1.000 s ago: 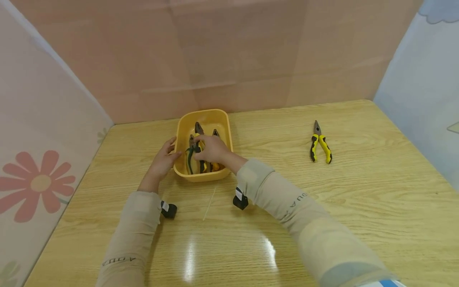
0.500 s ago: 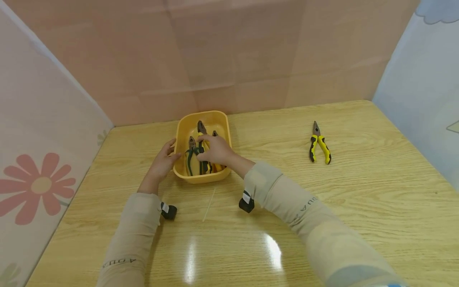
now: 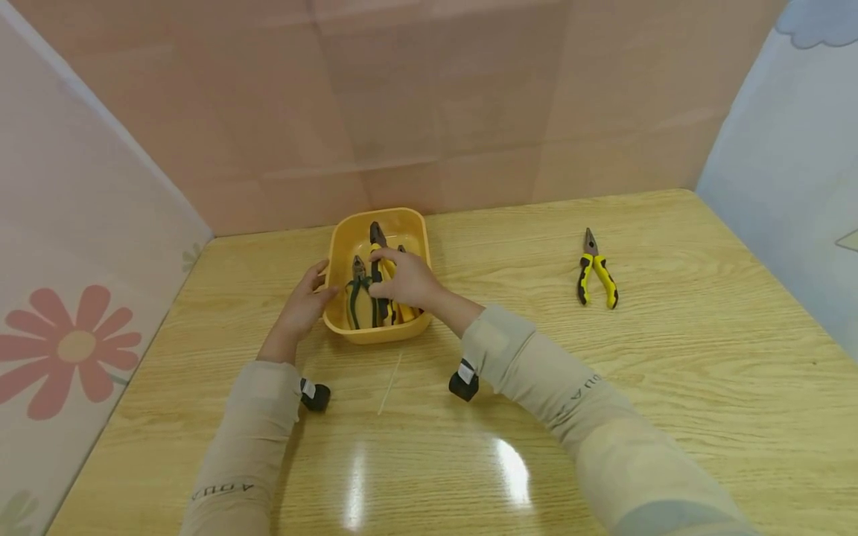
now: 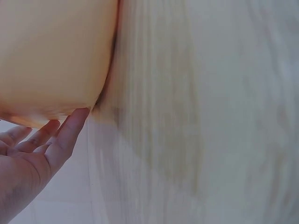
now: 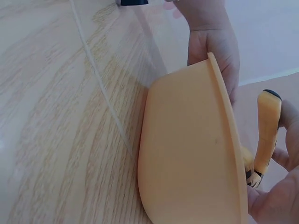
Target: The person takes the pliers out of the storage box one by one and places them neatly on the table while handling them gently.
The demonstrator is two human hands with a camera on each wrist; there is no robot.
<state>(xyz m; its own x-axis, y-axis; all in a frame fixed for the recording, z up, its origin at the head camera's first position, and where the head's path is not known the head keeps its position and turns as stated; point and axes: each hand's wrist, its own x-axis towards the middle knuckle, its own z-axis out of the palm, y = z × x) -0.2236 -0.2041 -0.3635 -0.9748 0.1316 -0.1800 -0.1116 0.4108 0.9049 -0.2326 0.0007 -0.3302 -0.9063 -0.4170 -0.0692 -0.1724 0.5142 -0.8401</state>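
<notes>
A yellow plastic bin (image 3: 378, 336) near the back of the table contains several pairs of pliers. My left hand (image 3: 303, 304) is at its left side; the left wrist view shows extended fingers (image 4: 65, 137) touching the outside. My right hand (image 3: 405, 281) reaches over the bin and pinches pliers with yellow-and-black handles (image 3: 377, 269), their dark jaws pointing to the back. In the right wrist view one yellow handle (image 5: 268, 123) rises above the rim beside my fingers. Green-handled pliers (image 3: 355, 301) lie just left of them, and more pliers are partly hidden under my right hand.
Long-nose pliers with yellow-and-black handles (image 3: 595, 272) lie on the table's right part, handles spread. A thin pale stick (image 3: 390, 383) lies in front of the bin. Walls stand behind the table (image 3: 509, 357) and at both sides.
My right hand has shifted slightly right, and the pliers it pinches have moved right with it, away from the green-handled pair. My left hand stays at the bin's side.
</notes>
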